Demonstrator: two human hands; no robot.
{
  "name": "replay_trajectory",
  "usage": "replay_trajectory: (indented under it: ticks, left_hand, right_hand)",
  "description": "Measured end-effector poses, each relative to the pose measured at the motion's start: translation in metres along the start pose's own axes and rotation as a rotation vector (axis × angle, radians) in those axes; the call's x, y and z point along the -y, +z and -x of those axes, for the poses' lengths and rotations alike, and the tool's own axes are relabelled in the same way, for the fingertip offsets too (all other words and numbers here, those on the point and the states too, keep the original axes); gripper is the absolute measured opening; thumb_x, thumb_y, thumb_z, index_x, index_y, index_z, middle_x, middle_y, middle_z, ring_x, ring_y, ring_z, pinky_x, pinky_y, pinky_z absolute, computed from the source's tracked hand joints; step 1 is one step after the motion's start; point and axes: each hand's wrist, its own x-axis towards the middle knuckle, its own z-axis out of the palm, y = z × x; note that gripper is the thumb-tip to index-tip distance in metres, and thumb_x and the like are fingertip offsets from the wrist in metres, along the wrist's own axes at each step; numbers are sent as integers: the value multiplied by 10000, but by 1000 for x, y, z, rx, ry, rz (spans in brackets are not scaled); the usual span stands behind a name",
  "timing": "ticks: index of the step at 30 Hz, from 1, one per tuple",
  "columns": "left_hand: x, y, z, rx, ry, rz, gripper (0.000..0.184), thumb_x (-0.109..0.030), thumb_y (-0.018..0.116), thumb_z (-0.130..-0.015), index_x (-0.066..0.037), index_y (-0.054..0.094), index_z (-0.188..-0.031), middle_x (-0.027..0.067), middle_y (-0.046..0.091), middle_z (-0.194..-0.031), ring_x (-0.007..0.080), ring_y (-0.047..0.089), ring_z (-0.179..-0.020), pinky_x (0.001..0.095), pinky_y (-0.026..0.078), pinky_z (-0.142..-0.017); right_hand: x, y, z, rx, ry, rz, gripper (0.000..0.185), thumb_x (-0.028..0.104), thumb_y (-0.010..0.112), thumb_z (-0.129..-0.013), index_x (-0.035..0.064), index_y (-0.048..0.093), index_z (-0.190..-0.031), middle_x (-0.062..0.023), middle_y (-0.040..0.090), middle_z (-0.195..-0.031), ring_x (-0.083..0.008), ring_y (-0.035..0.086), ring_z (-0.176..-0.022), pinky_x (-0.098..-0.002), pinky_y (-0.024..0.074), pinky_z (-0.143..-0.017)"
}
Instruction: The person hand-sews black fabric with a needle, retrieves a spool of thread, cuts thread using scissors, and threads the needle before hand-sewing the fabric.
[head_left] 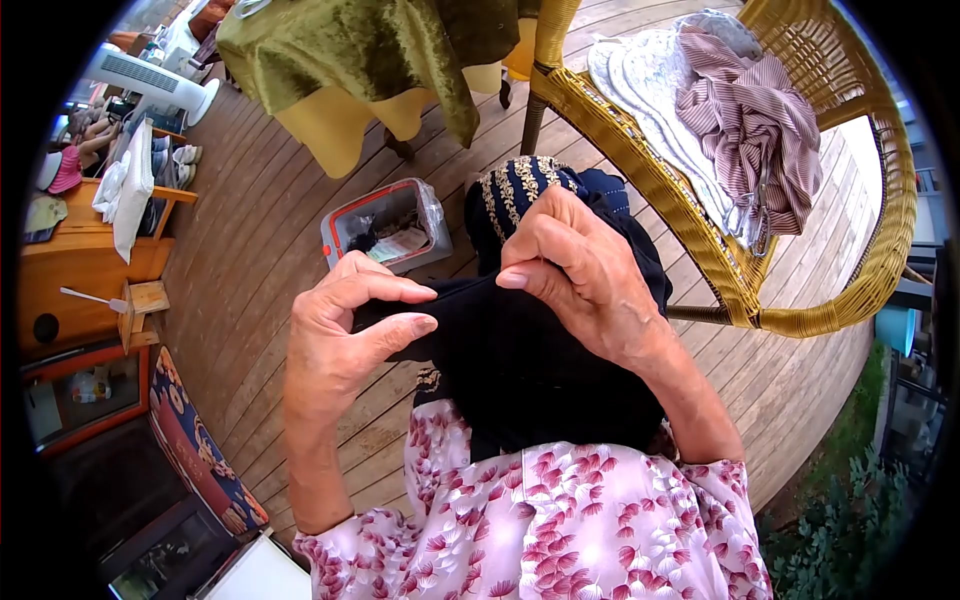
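Observation:
Black cloth lies over my lap, and its upper edge rises between my two hands. My left hand is at the cloth's left side, thumb and index finger curved with a gap between their tips; the cloth passes behind them. My right hand pinches the cloth's edge between thumb and bent fingers. Patterned dark fabric with gold bands covers my knees beyond the cloth. Whether a needle or thread is in either hand is too small to tell.
A grey bin with a red rim stands on the wooden deck. Ahead is a table with a green cloth. At right a wicker chair holds a striped garment and white fabric. A white fan is far left.

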Motion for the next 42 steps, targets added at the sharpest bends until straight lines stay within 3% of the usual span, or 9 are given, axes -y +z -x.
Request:
replay_trajectory:
  ticks: [8,11,14,16,22,31,35,40,42]
  left_hand:
    - [-5,4,2,-77,-24,1,107,32,739,-773,-7,734,-873,59,659,-901,137,582,-879,277,458,-789]
    - [-10,12,2,-170,271,-436,96,50,707,-789,0,712,-870,65,649,-896,119,594,-848,250,465,-762]
    - [-14,16,10,-183,69,-138,95,48,690,-806,16,691,-896,56,625,-899,99,598,-823,224,471,-737]
    - [-21,13,12,-114,-324,177,133,43,672,-834,29,691,-965,43,608,-899,81,591,-778,204,472,-695]
    - [3,25,11,-66,32,93,149,2,710,-854,19,735,-1000,9,589,-829,60,526,-686,202,412,-609]
    - [6,40,16,-199,-84,229,153,-11,758,-812,32,746,-958,-20,543,-751,42,485,-678,204,371,-595]
    - [5,40,17,-210,-64,186,139,-14,759,-813,32,748,-944,-21,540,-744,44,478,-671,206,363,-591]
    - [0,43,18,-231,-90,246,140,-21,765,-805,35,746,-932,-18,538,-728,43,469,-663,209,351,-580]
    - [1,42,20,-248,-69,200,137,-22,766,-806,33,747,-931,-17,538,-727,43,467,-660,209,348,-573]
  right_hand:
    - [8,2,4,-5,9,-9,147,116,719,-853,31,600,-872,-64,553,-819,-230,554,-779,-331,465,-701]
    - [9,2,6,5,21,33,146,94,735,-835,32,612,-882,-70,551,-816,-231,558,-770,-325,469,-681]
    - [6,6,8,19,-3,-10,150,25,717,-840,32,583,-909,-93,506,-862,-259,548,-793,-348,474,-684]
    - [4,6,8,-19,-8,-16,150,8,713,-835,34,588,-914,-90,507,-863,-250,550,-793,-341,480,-689]
    - [2,16,10,-61,-82,-7,189,31,769,-774,16,644,-915,-84,556,-840,-227,568,-754,-314,474,-648]
    - [13,20,8,-149,-52,83,262,4,721,-801,28,620,-1042,-106,546,-869,-290,544,-803,-351,467,-687]
    - [27,15,18,-157,-17,101,338,-111,623,-822,-1,590,-1140,-119,572,-891,-293,557,-795,-352,479,-687]
    - [29,33,28,-255,303,-495,139,-59,568,-953,-29,573,-1089,-73,613,-865,-131,614,-750,-256,527,-695]
    - [28,37,28,-233,311,-568,93,-50,571,-957,-33,581,-1048,-71,621,-852,-138,623,-744,-263,531,-685]
